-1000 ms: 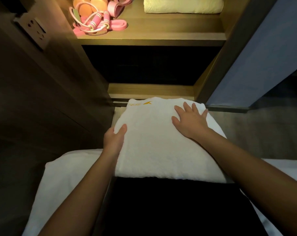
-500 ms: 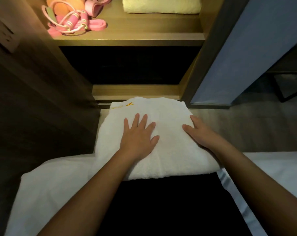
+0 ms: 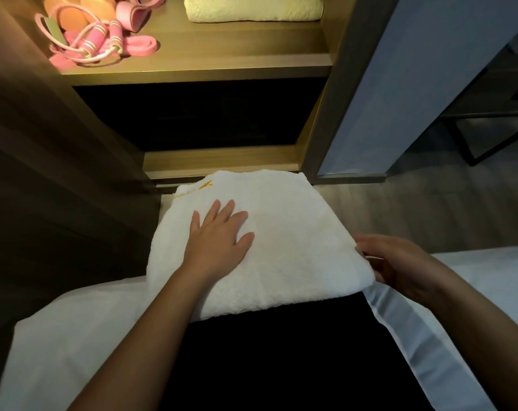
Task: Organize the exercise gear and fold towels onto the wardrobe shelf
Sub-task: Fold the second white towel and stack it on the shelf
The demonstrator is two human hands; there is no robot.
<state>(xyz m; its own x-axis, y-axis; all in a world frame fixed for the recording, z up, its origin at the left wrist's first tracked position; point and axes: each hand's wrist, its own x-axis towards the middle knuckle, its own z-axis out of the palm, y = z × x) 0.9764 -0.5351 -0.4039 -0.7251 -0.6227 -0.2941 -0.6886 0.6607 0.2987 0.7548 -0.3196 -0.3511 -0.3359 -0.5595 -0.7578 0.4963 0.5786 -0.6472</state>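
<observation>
Fingers (image 3: 214, 210) of the left hand (image 3: 219, 241) lie straight, flat on the folded white towel (image 3: 281, 247) on the bed (image 3: 74, 336); right hand (image 3: 400, 262) pinches its right edge. Recommend supporting underneath, lifting level to the wardrobe shelf (image 3: 222, 65).

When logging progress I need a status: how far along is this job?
Done: pink exercise gear and a folded cream towel sit on the lit shelf. In hand: left hand presses flat on the folded white towel; right hand grips its right edge. Left: moving it onto the shelf.

Bedroom: white-sheeted bed (image 3: 74, 336) before a lit wooden wardrobe (image 3: 210, 69).
</observation>
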